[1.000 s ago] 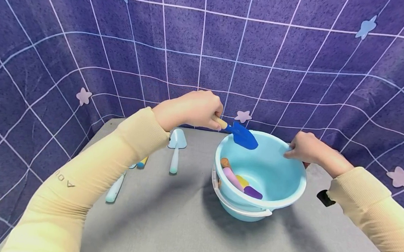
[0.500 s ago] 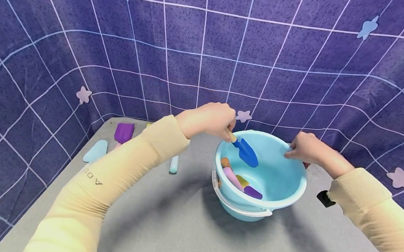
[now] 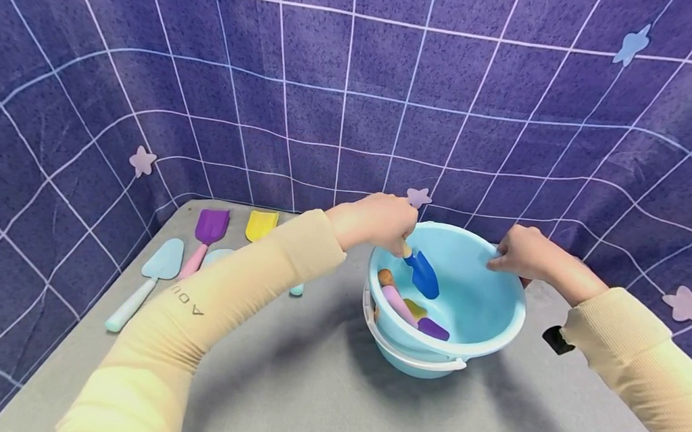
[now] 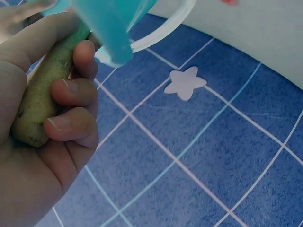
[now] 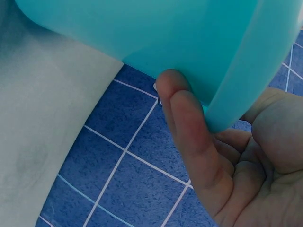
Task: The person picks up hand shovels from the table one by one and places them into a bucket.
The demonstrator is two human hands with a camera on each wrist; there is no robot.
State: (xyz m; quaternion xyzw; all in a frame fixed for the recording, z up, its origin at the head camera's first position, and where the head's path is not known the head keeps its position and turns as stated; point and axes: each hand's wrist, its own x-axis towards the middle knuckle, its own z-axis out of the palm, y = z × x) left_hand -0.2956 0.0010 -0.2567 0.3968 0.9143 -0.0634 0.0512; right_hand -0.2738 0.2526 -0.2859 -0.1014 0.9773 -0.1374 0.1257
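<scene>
My left hand grips the wooden handle of a small trowel with a blue blade. The blade points down inside the mouth of a light blue bucket, above the floor of it. My right hand pinches the bucket's right rim, thumb inside and fingers along the outer wall in the right wrist view. Within the bucket, against its left wall, lie a pink handle, a purple blade, a yellow piece and a brown handle end. The bucket tilts slightly; its white bail hangs at the front.
Left on the grey table lie a pale blue trowel, a purple shovel with a pink handle and a yellow shovel. My left sleeve partly covers other tools. A purple gridded curtain stands behind.
My left hand has moved right and down, bringing the blue trowel from above the rim into the bucket. The sleeve's shift uncovers tools at the left. My right hand stays on the rim.
</scene>
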